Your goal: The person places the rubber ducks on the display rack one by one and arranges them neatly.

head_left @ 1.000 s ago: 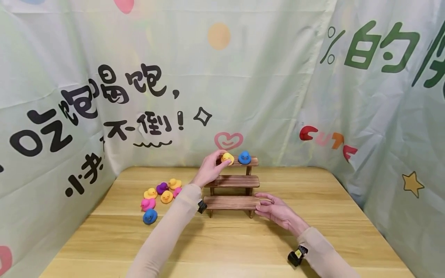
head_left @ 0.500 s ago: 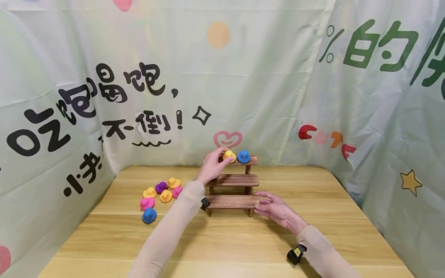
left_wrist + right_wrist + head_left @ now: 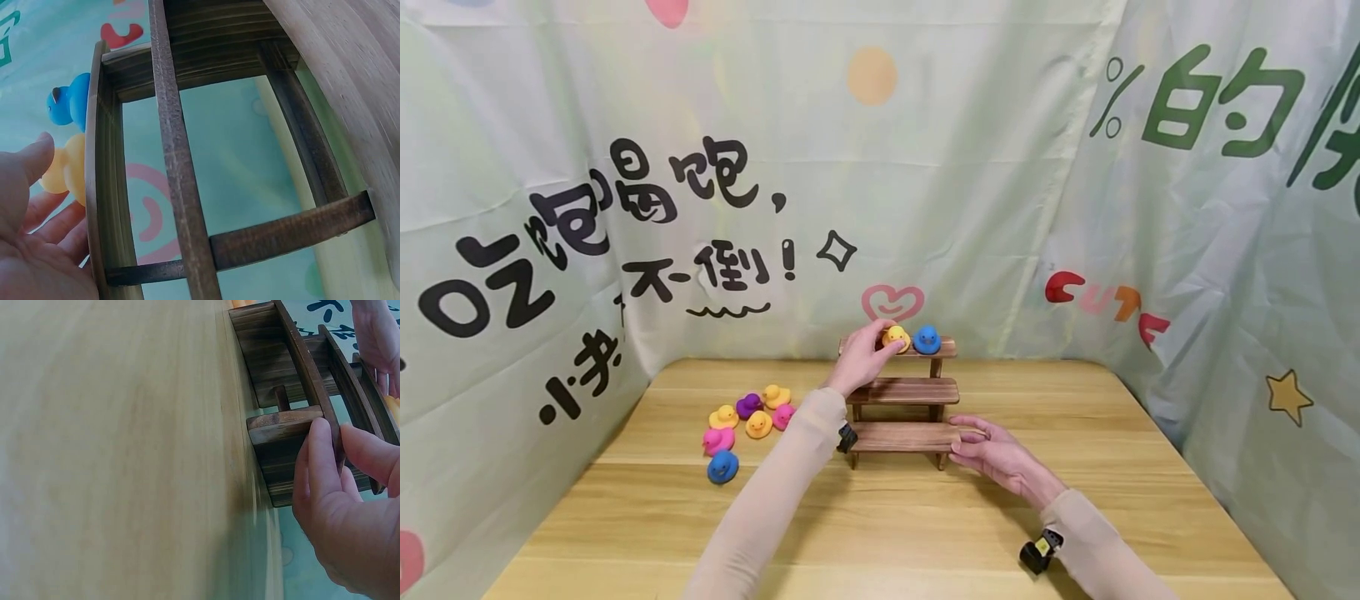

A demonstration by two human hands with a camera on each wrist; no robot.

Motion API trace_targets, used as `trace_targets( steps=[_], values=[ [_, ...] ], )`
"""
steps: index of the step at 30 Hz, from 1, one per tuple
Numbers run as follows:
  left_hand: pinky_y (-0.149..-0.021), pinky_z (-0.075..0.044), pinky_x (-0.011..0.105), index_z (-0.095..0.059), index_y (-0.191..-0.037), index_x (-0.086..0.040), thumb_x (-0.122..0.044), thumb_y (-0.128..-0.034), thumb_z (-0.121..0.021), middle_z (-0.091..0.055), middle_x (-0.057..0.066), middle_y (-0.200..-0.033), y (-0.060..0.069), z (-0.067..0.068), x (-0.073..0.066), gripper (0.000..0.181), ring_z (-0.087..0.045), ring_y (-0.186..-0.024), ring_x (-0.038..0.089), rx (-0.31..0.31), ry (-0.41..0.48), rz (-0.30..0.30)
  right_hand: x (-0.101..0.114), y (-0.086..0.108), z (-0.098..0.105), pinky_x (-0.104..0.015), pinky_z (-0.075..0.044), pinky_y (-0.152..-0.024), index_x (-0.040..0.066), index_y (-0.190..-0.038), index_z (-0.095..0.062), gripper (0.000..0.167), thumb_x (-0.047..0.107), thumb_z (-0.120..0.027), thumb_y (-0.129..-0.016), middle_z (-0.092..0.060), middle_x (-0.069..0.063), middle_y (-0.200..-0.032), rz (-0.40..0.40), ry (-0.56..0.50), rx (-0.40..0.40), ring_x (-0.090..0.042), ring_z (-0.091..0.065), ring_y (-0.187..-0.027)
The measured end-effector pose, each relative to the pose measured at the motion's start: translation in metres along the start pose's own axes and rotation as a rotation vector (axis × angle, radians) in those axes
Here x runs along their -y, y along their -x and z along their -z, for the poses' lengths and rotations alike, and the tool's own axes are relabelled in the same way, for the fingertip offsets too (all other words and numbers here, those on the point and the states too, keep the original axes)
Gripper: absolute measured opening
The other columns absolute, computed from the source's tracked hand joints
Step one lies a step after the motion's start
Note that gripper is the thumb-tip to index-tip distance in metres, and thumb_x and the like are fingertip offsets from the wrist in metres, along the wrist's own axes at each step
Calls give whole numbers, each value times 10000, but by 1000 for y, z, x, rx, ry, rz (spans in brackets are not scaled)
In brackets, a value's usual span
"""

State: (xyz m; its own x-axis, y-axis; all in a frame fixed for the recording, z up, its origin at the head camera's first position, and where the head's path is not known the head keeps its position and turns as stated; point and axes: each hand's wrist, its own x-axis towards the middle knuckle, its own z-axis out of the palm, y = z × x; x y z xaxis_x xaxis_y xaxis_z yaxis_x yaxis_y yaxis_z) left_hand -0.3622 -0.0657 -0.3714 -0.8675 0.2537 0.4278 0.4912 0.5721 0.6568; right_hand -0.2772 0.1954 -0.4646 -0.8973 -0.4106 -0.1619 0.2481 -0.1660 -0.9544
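A three-step wooden stand (image 3: 904,437) stands on the table. On its top step my left hand (image 3: 863,360) holds a yellow duck (image 3: 896,337) between thumb and fingers, just left of a blue duck (image 3: 927,339). In the left wrist view, the thumb of my left hand (image 3: 44,219) lies on the yellow duck (image 3: 65,169), beside the blue duck (image 3: 70,100). My right hand (image 3: 1007,460) grips the right end of the bottom step; in the right wrist view, thumb and fingers of my right hand (image 3: 350,506) pinch the edge of the wooden stand (image 3: 312,369).
Left of the stand, several ducks lie on the table (image 3: 880,533): a blue duck (image 3: 722,467), a pink duck (image 3: 718,441), a purple duck (image 3: 749,406), several yellow ones and another pink duck (image 3: 783,417). A printed curtain (image 3: 970,208) hangs behind.
My left hand has moved slightly right along the top step with the yellow duck, which is now closer to the blue one. My right hand has stayed at the bottom step.
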Motion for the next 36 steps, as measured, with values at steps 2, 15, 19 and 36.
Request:
trace_targets(
  steps=[2,15,19,36],
  values=[
    [-784,-480,345,-594,-1285,-153,-319,-967,-628,-657,30,-1046,0,0,-1,360,-569,-869,182,-1,7,2,0,0,0,-296,-546,-925,-72,-1426,-339,529,-104,-540,-938,-487,-45,-970,1,-1,-3,-129,-637,-902],
    [-805,-490,351,-605,-1283,-156,-319,-967,-629,-665,24,-1057,1,-2,-2,356,-574,-879,182,-6,8,18,1,1,0,-294,-545,-927,-64,-1432,-338,547,-91,-562,-933,-457,-75,-1022,-8,-3,-3,-126,-632,-892],
    [-809,-493,350,-601,-1287,-159,-318,-969,-626,-665,25,-1074,1,-2,-3,357,-577,-886,183,-8,10,20,1,0,0,-293,-546,-924,-64,-1444,-321,564,-81,-565,-935,-449,-77,-1036,-12,-1,-10,-123,-630,-894],
    [-841,-496,362,-586,-1320,-137,-339,-961,-633,-668,45,-1101,0,0,-2,414,-584,-915,188,-2,-14,11,-1,-1,0,-297,-542,-933,-45,-1420,-368,532,-71,-579,-932,-473,-67,-1025,-8,-14,-7,-135,-636,-910]
  ],
)
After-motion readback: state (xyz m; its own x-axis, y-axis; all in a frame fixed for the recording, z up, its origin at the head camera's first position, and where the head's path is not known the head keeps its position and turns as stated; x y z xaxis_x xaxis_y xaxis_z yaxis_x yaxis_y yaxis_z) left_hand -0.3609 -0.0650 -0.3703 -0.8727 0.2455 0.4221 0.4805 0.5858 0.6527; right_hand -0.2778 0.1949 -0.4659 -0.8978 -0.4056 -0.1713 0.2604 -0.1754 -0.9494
